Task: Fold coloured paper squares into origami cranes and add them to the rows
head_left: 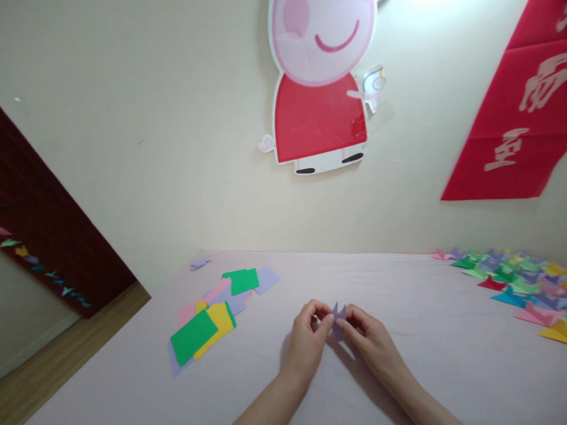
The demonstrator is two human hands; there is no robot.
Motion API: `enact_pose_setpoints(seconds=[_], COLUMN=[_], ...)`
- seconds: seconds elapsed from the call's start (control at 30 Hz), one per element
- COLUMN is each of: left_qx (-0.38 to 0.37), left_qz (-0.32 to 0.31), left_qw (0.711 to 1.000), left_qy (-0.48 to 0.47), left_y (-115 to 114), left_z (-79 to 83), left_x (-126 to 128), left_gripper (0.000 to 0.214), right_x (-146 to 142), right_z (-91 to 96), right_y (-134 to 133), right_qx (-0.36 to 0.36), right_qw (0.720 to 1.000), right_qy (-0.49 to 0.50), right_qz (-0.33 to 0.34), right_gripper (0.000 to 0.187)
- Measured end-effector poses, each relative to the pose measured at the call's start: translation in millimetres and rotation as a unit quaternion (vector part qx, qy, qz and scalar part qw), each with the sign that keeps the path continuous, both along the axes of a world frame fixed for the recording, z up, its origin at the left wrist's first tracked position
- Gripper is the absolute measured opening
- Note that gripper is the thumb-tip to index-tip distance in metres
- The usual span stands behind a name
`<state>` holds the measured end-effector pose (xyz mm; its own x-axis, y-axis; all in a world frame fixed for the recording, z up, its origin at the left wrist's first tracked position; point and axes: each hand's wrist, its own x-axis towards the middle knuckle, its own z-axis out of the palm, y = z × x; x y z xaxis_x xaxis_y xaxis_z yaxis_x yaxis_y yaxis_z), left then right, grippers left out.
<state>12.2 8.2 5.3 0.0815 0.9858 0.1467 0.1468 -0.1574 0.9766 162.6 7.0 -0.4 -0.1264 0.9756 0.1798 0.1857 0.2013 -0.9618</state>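
Observation:
Over the front middle of the table, a small folded purple paper (338, 330) is pinched between both my hands. Two pointed tips stick up from it and a wider part hangs below. My left hand (309, 336) grips its left side between thumb and forefinger. From the right, my right hand (367, 337) pinches it the same way, thumb in front. The fingertips of the two hands almost meet at the middle of the paper. My fingers hide part of the folds.
Loose coloured paper sheets (195, 336) lie on the left of the pale tablecloth (266, 389), with a purple piece (201, 264) behind them. Several folded paper cranes (514, 295) crowd the far right. A wall with a cartoon pig cutout (321, 118) rises behind the table.

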Motion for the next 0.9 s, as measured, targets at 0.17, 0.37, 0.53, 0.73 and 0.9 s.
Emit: enact_pose_setpoints(seconds=[0.17,0.37,0.53,0.73,0.9], left_qx=[0.012,0.015,0.012,0.004,-0.005], left_qz=[-0.004,-0.014,-0.017,-0.023,-0.026], left_qw=[1.0,0.999,0.998,0.997,0.997], left_qy=[-0.014,-0.045,-0.063,-0.077,-0.073], left_y=[1.5,3.4,5.5,5.3,3.2], left_z=[2.1,2.5,-1.1,-5.0,-5.6], left_x=[-0.9,-2.5,-3.3,-1.3,1.9], left_gripper=[0.01,0.014,0.019,0.024,0.023], right_x=[0.3,1.6,2.1,1.0,-1.4], right_z=[2.1,4.1,3.9,7.3,9.1], right_y=[0.6,1.7,2.8,0.5,-1.5], right_qx=[0.004,-0.007,-0.011,-0.011,-0.014], right_qw=[1.0,0.999,0.999,0.998,0.999], right_qy=[0.008,0.026,0.05,0.054,0.047], right_qz=[-0.002,-0.019,-0.014,-0.013,-0.004], right_gripper=[0.029,0.029,0.028,0.031,0.034])
